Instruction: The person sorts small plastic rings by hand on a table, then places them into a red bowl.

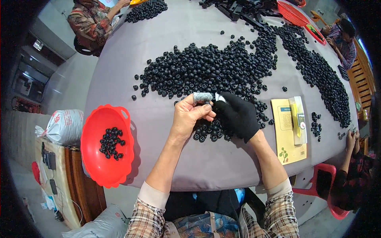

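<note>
My left hand (187, 113) is bare except for a grey knitted finger sleeve (203, 96) on the index finger. Its thumb and fingers are pinched together, with a bit of something dark between them, too small to name. In a black glove, my right hand (239, 116) meets the left fingertips, its fingers closed. A small white patch (219, 97) shows at its fingertips; what they hold is hidden. Both hands are over the near edge of a wide heap of small round black parts (206, 69), each with a hole. Several lie just under my hands.
A scalloped red plastic basin (92, 139) with some black parts stands to the left. On the right, a yellow booklet (282, 135) lies under a clear case (300, 119). Black strips (242, 10) and a red basket (293, 14) are far off. Other people sit around the grey-covered table (158, 174).
</note>
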Demonstrator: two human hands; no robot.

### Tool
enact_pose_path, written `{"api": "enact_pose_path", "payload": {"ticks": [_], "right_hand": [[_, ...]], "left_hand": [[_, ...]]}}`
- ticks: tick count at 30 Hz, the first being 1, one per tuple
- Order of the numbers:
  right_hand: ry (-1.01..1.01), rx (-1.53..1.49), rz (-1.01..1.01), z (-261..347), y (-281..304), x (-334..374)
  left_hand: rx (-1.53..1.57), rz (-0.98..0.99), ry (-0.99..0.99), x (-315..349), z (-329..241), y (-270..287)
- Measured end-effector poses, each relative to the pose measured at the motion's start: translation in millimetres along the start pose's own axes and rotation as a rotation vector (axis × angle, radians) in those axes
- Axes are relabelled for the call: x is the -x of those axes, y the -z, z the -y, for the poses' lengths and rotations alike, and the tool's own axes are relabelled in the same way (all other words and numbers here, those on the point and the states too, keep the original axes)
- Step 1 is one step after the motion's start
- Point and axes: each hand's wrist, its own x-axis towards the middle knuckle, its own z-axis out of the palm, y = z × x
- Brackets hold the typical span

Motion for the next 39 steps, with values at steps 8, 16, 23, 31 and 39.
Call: {"api": "enact_pose_path", "payload": {"ticks": [8, 16, 23, 31, 39], "right_hand": [[-0.166, -0.291, -0.075, 7, 4, 0], [0.085, -0.237, -0.010, 10, 0, 5], [-0.005, -0.253, 0.080, 10, 4, 7], [0.091, -0.199, 0.034, 5, -3, 7], [0.017, -0.282, 0.108, 13, -1, 7]], "left_hand": [[0.131, 0.023, -0.024, -5, 12, 1], [0.100, 0.010, -0.053, -5, 11, 1], [0.179, 0.064, 0.030, -1, 4, -5], [0.182, 0.053, -0.028, -5, 14, 1], [0.122, 0.045, 0.001, -4, 11, 0]]}}
